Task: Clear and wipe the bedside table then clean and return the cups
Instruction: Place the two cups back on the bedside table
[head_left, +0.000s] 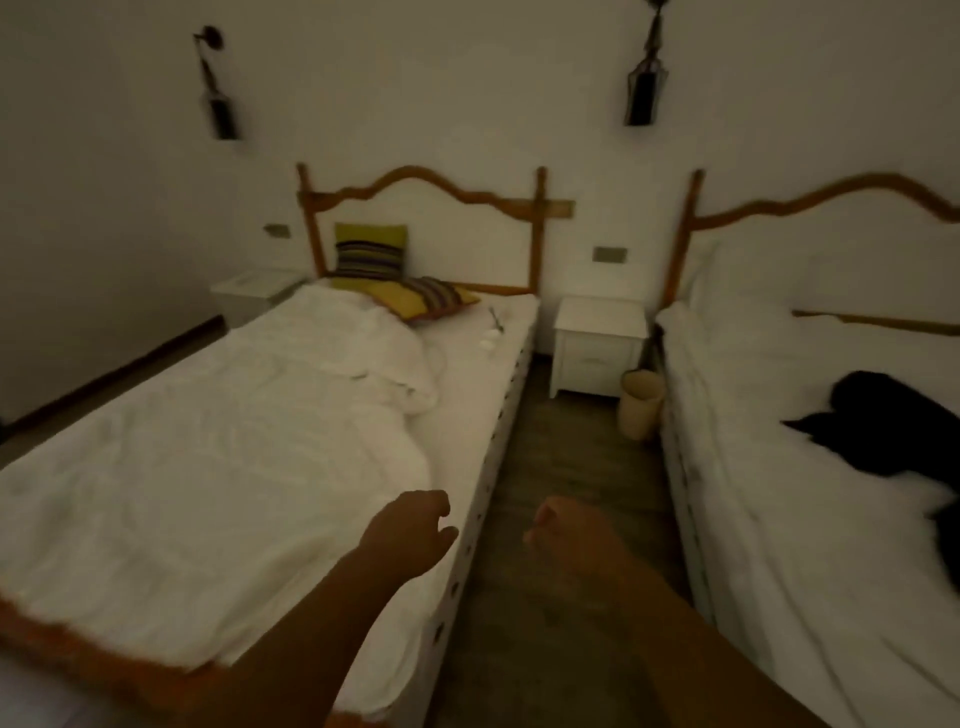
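A white bedside table (597, 343) with one drawer stands against the far wall between two beds; nothing shows on its top. Small white items and a spoon-like object (492, 330) lie on the left bed's mattress near the pillows; no cup can be made out. My left hand (410, 530) hovers over the left bed's edge, fingers loosely curled and holding nothing. My right hand (566, 530) is over the floor of the aisle, curled into a loose fist with nothing in it. Both hands are far from the table.
The left bed (208, 467) has a rumpled white duvet and striped cushions (405, 291). The right bed (810, 519) carries dark clothing (883, 426). A pale waste bin (641, 405) sits right of the table. A second nightstand (254, 293) is at far left. The room is dim.
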